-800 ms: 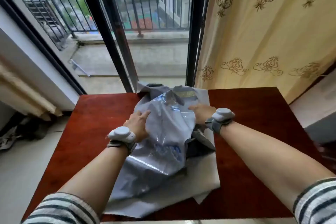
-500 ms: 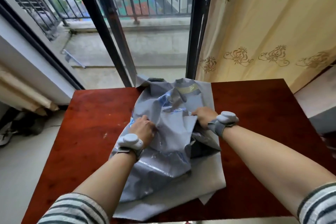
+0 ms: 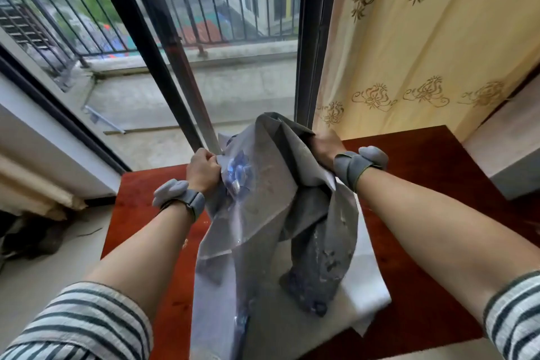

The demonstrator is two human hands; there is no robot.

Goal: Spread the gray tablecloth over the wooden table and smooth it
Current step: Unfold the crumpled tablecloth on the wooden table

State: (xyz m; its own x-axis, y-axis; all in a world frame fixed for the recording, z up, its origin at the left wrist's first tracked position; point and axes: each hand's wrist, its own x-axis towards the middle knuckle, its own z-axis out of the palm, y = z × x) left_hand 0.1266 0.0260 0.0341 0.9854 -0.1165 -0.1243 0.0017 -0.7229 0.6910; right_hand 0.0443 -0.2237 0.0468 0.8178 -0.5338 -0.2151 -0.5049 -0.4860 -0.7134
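Note:
The gray tablecloth (image 3: 263,213) is bunched and partly folded, held up in the air over the red-brown wooden table (image 3: 432,190). Its lower part still lies in folds on the tabletop near the front edge. My left hand (image 3: 203,168) grips the cloth's upper left edge in a fist. My right hand (image 3: 324,146) clutches the upper right edge at about the same height. A shiny blue-tinted patch shows on the cloth beside my left hand. Both wrists wear gray bands.
A yellow embroidered curtain (image 3: 423,38) hangs behind the table's right side. A dark-framed glass balcony door (image 3: 163,67) stands directly behind the table. Bare floor (image 3: 43,266) lies to the left, and a low ledge (image 3: 508,155) sits at the right.
Both hands closed on the cloth's far part and lifted it up off the table. The cloth now hangs between them instead of lying crumpled on the tabletop.

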